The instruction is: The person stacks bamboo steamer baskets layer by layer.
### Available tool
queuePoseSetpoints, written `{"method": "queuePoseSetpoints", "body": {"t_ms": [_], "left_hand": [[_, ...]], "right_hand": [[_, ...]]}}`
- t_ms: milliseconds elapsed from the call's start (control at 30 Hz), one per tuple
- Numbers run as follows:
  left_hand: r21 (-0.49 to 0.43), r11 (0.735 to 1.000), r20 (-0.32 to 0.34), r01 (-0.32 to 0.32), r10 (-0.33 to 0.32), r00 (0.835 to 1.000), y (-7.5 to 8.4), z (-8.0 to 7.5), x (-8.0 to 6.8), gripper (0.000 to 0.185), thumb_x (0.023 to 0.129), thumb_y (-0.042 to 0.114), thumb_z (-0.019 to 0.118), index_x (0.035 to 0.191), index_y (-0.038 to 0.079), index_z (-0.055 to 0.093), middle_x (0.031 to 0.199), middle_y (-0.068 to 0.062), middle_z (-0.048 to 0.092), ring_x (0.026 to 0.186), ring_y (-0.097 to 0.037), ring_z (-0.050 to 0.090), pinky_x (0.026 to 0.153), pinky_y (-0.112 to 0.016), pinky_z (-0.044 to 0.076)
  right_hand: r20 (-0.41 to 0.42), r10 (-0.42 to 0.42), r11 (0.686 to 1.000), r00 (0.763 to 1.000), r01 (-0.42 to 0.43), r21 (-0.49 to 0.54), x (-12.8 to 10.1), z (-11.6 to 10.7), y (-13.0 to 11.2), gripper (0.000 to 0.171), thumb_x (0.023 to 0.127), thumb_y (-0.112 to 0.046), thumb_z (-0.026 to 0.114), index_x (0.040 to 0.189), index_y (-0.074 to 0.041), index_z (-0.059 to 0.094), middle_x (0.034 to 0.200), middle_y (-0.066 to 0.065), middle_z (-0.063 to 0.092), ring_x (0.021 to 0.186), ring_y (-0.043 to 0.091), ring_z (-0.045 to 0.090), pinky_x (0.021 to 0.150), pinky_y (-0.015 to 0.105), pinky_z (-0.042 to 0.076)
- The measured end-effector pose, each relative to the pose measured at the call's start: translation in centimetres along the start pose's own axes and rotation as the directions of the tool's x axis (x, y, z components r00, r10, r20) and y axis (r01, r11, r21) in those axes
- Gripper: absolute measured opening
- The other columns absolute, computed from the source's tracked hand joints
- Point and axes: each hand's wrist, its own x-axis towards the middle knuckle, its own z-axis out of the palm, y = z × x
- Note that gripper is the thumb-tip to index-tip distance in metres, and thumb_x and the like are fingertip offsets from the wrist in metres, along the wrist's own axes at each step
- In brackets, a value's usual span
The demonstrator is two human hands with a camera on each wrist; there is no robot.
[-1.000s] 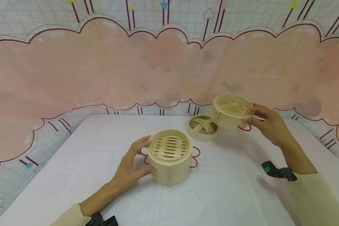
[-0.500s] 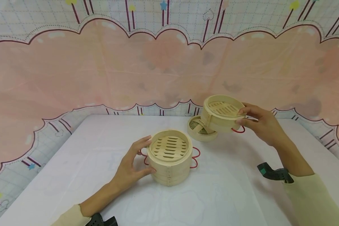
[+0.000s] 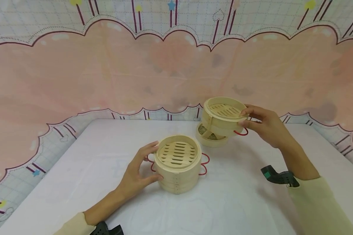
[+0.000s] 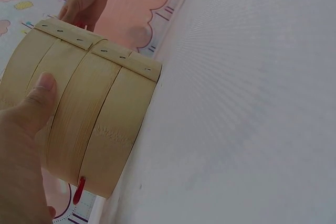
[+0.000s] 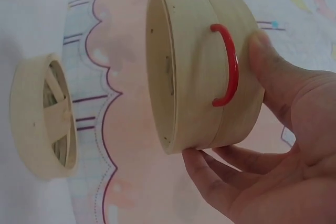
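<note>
On the white table stands a stack of bamboo steamer baskets (image 3: 177, 176) with slatted top and red side handles. My left hand (image 3: 138, 168) grips its left side; the thumb (image 4: 39, 100) lies on the bamboo wall in the left wrist view. Another bamboo steamer basket (image 3: 222, 120) is held up, slightly tilted, by my right hand (image 3: 266, 127). Its red handle (image 5: 228, 66) shows between thumb and fingers in the right wrist view. Behind and below it, the woven steamer lid (image 3: 210, 141) rests on the table, partly hidden by the raised basket in the head view.
The white table (image 3: 111, 137) ends at a straight back edge. Behind it hangs a pink and white patterned cloth (image 3: 120, 71). Black wrist straps (image 3: 279, 178) sit over the pale sleeves.
My right hand has carried the raised steamer basket leftward, so it now covers more of the lid. The left hand and the stack have stayed in place.
</note>
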Motion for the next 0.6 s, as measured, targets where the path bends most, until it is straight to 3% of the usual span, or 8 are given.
{"method": "queuePoseSetpoints", "body": {"t_ms": [300, 600], "left_hand": [[0.01, 1.0, 0.0, 0.011, -0.011, 1.0, 0.3, 0.0, -0.1, 0.083, 0.058, -0.003, 0.085, 0.131, -0.007, 0.045, 0.137, -0.028, 0.043, 0.125, -0.029, 0.043, 0.078, -0.036, 0.037], [0.026, 1.0, 0.004, 0.016, -0.016, 1.0, 0.2, -0.1, -0.3, 0.084, 0.057, -0.005, 0.085, 0.131, -0.007, 0.045, 0.138, -0.027, 0.042, 0.126, -0.028, 0.042, 0.079, -0.034, 0.038]], "right_hand": [[0.056, -0.084, 0.989, 0.995, 0.076, 0.125, 0.6, 0.9, -1.2, 0.016, 0.088, -0.007, 0.07, 0.1, -0.001, 0.062, 0.14, 0.01, 0.047, 0.118, 0.032, 0.051, 0.075, 0.023, 0.052], [0.142, -0.165, 0.973, 0.976, 0.137, 0.186, 0.6, 1.5, -1.9, 0.014, 0.087, -0.004, 0.069, 0.097, -0.001, 0.061, 0.14, 0.014, 0.045, 0.117, 0.037, 0.051, 0.079, 0.026, 0.053]]}}
